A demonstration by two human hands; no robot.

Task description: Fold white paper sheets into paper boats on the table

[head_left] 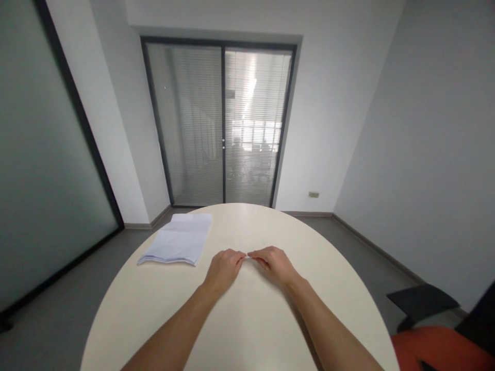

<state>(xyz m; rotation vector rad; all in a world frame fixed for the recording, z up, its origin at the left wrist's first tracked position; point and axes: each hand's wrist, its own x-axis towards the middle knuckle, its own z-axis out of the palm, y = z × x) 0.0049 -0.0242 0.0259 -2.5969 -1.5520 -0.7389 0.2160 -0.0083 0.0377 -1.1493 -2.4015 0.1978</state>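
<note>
Over the middle of the round table (pixel 247 330), my left hand (pixel 226 265) and my right hand (pixel 275 262) come close together, fingertips almost meeting. Both are closed in a pinch. Between them shows a bit of a small white piece (pixel 248 256), perhaps paper; the fingers cover most of it, so its full shape is hidden. To the left of my left hand lies a stack of white paper sheets (pixel 180 238), its near edge slightly curled. Neither hand touches that stack.
An orange chair (pixel 436 345) with a black armrest (pixel 423 300) stands at the right of the table. Beyond the far edge are glass doors (pixel 224 123) with blinds. A frosted glass panel (pixel 42 170) rises on the left.
</note>
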